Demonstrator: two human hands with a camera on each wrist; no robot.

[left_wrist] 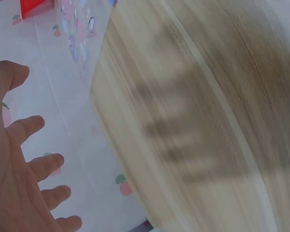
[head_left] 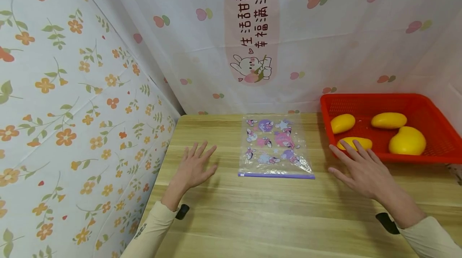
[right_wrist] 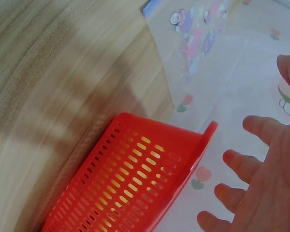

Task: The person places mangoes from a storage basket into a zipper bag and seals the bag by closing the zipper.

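Observation:
A clear zip bag (head_left: 276,146) with pink and purple rabbit prints lies flat on the wooden table, its purple zip strip (head_left: 276,176) facing me. To its left my left hand (head_left: 193,168) hovers over the table with fingers spread, holding nothing. My right hand (head_left: 364,170) is spread beside the near left corner of a red basket (head_left: 393,158), its fingers overlapping the rim in the head view. Yellow mangoes lie in the basket: one near the right fingertips (right_wrist: 230,157), one at the left wall, a long mango (head_left: 389,120) behind, and a rounder mango (head_left: 407,141) at right.
A white curtain (head_left: 202,57) with fruit prints hangs behind the table, and a flowered cloth (head_left: 72,130) runs along the left side. Dark straps (head_left: 182,211) sit at both wrists. The wooden tabletop (head_left: 252,218) extends toward me.

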